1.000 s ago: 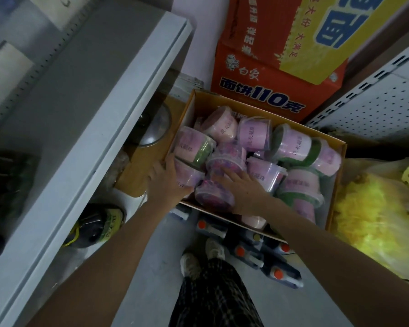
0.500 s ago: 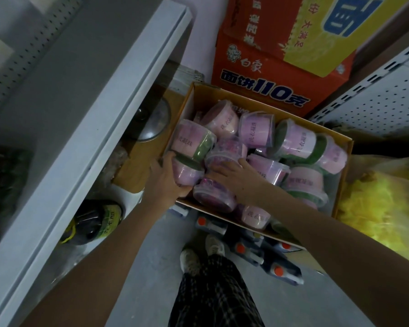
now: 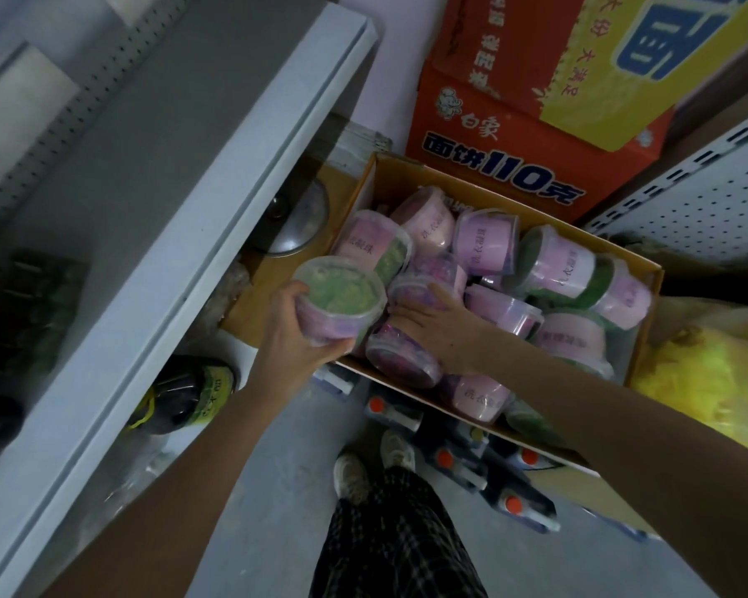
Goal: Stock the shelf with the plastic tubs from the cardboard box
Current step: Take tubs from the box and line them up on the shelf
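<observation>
Left hand: your left hand (image 3: 296, 334) curls round the held tub (image 3: 340, 302). The thumb is on the side toward the shelf and the fingers wrap its near wall, a full-hand grip.
Right hand: your right hand (image 3: 443, 328) lies palm down inside the cardboard box (image 3: 407, 176). Its fingers are stretched fairly flat and slightly spread, and the tips touch a purple tub (image 3: 409, 287). It closes round nothing you can see.
Held tub, place: it is lifted above the box's near-left corner, between the box and the edge of the shelf (image 3: 199, 248), and touches only your left hand.
Held tub, heading: the lid faces up toward you, with green filling showing through it and the pink label wall below. The base-to-lid axis runs nearly upright, tipped a little.
Tubs in the box: the other tubs (image 3: 489, 241) fill the box in a jumble. Most lie on their sides, lids pointing different ways, pressed against each other.
Cardboard box: it is open-topped and sits just beside the shelf. Orange-capped bottles (image 3: 445, 459) show beneath its near edge.
Shelf: a grey-white board on your left, its front edge running away from you.
Around: 1 orange carton (image 3: 514, 144) stands behind the box, 1 dark bottle (image 3: 182, 394) sits under the shelf, and a yellow bag (image 3: 709, 381) lies to the right.
</observation>
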A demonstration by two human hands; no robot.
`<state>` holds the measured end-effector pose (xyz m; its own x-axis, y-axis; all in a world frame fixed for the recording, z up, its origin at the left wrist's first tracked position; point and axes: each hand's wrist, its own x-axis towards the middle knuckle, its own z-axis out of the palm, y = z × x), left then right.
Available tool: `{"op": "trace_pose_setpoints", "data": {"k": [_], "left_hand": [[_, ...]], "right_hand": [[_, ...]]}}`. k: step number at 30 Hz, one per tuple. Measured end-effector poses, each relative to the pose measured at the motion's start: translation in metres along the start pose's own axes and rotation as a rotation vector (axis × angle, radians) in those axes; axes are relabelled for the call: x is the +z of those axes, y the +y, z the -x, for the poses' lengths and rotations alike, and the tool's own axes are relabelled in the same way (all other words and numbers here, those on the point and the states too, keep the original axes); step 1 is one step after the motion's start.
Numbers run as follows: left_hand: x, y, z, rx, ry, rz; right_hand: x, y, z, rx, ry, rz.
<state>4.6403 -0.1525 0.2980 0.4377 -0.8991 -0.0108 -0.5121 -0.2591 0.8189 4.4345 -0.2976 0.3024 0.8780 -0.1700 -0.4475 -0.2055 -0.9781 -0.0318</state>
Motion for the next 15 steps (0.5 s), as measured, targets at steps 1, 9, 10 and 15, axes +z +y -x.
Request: {"op": "trace_pose_setpoints", "data": {"k": [1,9,10,15], "left_hand": [[-0.002,0.003,0.0,0.0,0.012,0.016],[-0.021,0.029,-0.002,0.102,0.15,0.045],[-0.024,0.033,-0.001,0.097,0.156,0.049],[-0.038,0.054,0.0,0.047,0.199,0.089]], "right_hand": [[-0.002,-0.002,0.0,-0.005,-0.011,-0.003],[-0.002,0.007,0.003,-0.05,0.202,-0.132],[-0.003,0.008,0.006,-0.01,0.186,-0.184],[-0.009,0.004,0.026,0.214,0.231,-0.431]]}}
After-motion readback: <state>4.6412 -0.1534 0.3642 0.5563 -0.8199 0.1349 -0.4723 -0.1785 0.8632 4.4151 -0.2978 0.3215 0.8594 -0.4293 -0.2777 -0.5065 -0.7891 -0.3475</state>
